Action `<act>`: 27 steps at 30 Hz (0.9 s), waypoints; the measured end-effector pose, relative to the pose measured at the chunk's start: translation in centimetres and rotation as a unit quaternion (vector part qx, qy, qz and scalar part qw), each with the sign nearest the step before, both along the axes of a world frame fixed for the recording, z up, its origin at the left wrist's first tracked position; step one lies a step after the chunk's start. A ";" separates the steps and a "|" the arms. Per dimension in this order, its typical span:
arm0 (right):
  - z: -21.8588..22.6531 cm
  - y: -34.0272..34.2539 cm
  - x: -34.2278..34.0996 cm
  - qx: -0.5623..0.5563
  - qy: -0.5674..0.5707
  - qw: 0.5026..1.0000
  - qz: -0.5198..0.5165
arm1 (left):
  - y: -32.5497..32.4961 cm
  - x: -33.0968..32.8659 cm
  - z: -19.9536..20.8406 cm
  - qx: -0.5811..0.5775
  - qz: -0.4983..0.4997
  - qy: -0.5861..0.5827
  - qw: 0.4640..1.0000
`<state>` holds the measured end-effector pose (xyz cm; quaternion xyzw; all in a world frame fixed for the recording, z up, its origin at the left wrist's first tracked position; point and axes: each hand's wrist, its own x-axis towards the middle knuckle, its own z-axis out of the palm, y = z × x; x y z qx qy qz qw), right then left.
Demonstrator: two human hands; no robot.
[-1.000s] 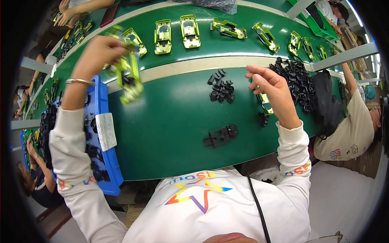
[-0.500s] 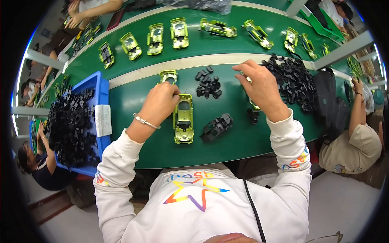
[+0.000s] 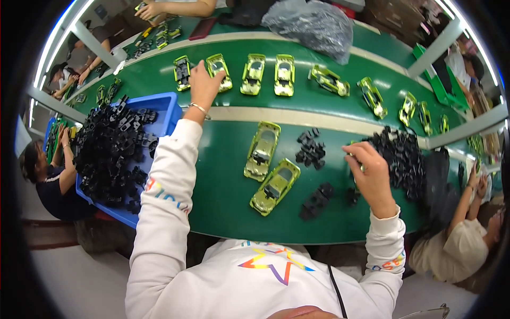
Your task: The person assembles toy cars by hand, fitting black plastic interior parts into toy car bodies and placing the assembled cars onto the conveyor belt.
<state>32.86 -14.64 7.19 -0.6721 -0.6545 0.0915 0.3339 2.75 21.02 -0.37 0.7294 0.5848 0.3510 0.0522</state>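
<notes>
My left hand [image 3: 203,85] reaches to the far green strip, its thumb and fingers around the sides of a lime-green toy car body [image 3: 219,73]. Two more lime-green toy car bodies lie on the near bench, one slightly tilted [image 3: 262,151] and one slanting nearer to me [image 3: 275,187]. To their right rests a black toy car chassis [image 3: 316,201]. My right hand [image 3: 373,175] hovers at the right with bent fingers apart, and I see nothing held. Beneath it, a green piece and a small black part are mostly hidden.
A blue bin [image 3: 172,110] full of black parts stands at the left. Small black parts [image 3: 311,149] lie mid-bench, with a larger heap [image 3: 402,162] at the right. More car bodies [image 3: 284,75] line the far strip. Grey plastic wrap [image 3: 313,26] lies behind. Co-workers sit around.
My left hand has left the near car bodies and reached away to the far row. My right hand stays at the right, fingers more bent. The view has shifted, and the nearest car body now slants.
</notes>
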 end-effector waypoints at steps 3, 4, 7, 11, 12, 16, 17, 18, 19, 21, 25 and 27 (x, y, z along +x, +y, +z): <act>-0.8 3.5 -1.4 -0.008 -0.007 0.999 0.034 | 3.3 -0.4 -2.2 -0.020 0.078 0.007 0.997; -1.0 4.8 -1.7 -0.001 -0.010 0.999 0.053 | 3.5 -0.2 -2.0 -0.020 0.079 0.002 0.997; -0.9 8.2 -2.7 0.003 -0.017 0.996 0.093 | 3.2 0.1 -1.2 -0.105 0.108 0.017 0.988; -1.2 11.6 -4.2 -0.002 -0.009 0.990 0.139 | 3.6 0.7 -1.9 -0.060 0.105 0.085 0.989; -1.3 12.0 -4.6 -0.017 -0.003 0.990 0.143 | 3.3 0.8 -1.6 -0.050 0.104 0.103 0.988; -1.5 12.5 -5.2 -0.032 -0.005 0.987 0.159 | 4.2 0.8 -2.2 -0.028 0.115 0.103 0.988; -1.3 12.4 -5.3 -0.047 0.006 0.988 0.148 | 4.3 0.7 -2.4 -0.023 0.115 0.111 0.987; -1.3 12.4 -5.0 -0.046 0.004 0.988 0.147 | 4.2 1.1 -2.5 -0.019 0.108 0.118 0.987; -1.4 12.5 -4.8 -0.040 0.013 0.989 0.144 | 4.2 1.1 -2.5 -0.018 0.106 0.117 0.987; -1.7 13.0 -4.3 -0.036 0.019 0.990 0.136 | 3.8 1.0 -2.3 0.006 0.081 0.069 0.994; -1.5 16.0 -4.5 -0.016 0.057 0.989 0.138 | 2.3 1.0 -0.9 0.006 0.063 -0.043 0.997; -0.9 16.9 -5.8 -0.022 0.076 0.985 0.152 | 1.4 0.7 0.0 -0.008 0.048 -0.141 0.989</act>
